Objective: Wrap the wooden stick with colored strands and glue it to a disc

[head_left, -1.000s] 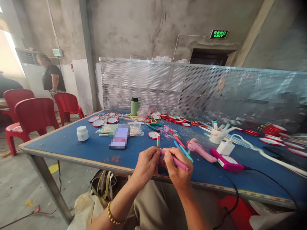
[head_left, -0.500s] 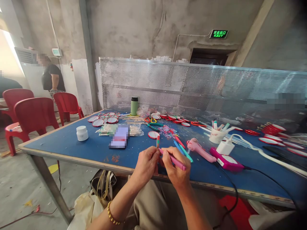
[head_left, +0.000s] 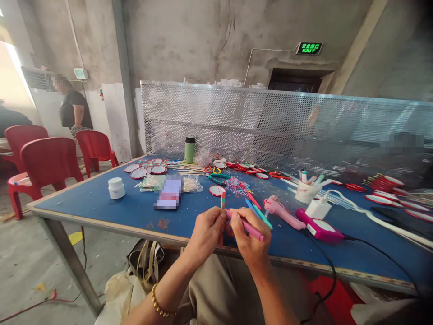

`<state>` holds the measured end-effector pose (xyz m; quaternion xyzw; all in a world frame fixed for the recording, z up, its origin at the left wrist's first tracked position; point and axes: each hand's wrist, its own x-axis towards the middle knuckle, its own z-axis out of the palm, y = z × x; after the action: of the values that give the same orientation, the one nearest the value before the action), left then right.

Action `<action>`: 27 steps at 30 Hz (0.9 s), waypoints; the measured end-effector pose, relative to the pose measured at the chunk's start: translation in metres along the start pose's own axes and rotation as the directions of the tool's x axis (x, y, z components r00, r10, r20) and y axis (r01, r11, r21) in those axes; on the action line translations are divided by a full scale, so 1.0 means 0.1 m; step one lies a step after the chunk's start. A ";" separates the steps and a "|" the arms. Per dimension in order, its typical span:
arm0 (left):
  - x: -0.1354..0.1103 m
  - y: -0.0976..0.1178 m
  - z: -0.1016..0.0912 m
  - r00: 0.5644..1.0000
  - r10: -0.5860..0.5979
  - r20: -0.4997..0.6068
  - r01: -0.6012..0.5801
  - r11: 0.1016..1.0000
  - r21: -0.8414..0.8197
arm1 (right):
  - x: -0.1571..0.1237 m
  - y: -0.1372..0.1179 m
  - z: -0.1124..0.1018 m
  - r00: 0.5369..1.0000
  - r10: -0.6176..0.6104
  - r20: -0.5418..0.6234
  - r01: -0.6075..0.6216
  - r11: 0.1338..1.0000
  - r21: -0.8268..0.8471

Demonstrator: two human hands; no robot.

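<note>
Upward from tightly pinched left fingers (head_left: 215, 217), striped stick (head_left: 223, 200); right fingers (head_left: 237, 228) around pink marker (head_left: 253, 230).

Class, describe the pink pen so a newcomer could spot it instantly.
Find the blue table, then the person's right hand at its near edge. That hand holds the pink pen aslant. Unlike the blue pen and turquoise pen lying nearby, it is held.

Hands (head_left: 207, 232) close together, fingers (head_left: 236, 221) pinched, forearms (head_left: 176, 275) angled inward.

I count one striped stick (head_left: 223, 200), one glue gun (head_left: 286, 215), one jar (head_left: 116, 189) (plus three chair backs (head_left: 50, 160)).
</note>
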<state>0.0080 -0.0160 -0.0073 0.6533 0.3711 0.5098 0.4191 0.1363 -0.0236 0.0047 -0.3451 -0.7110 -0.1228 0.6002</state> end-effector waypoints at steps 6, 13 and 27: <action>0.00 0.01 0.00 1.000 -0.001 -0.004 0.001 1.000 0.012 | 0.00 0.00 0.00 0.999 -0.012 0.040 0.012 1.000 -0.017; 0.01 0.02 0.00 1.000 -0.003 -0.001 0.003 1.000 0.025 | 0.00 0.01 0.01 1.000 -0.011 0.022 0.011 1.000 -0.021; 0.00 -0.01 0.00 1.000 0.005 -0.009 -0.005 1.000 0.001 | 0.00 0.01 0.01 1.000 0.003 0.007 -0.003 1.000 -0.027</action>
<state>0.0078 -0.0155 -0.0083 0.6521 0.3717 0.5134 0.4160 0.1364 -0.0226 0.0039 -0.3548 -0.7109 -0.1305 0.5931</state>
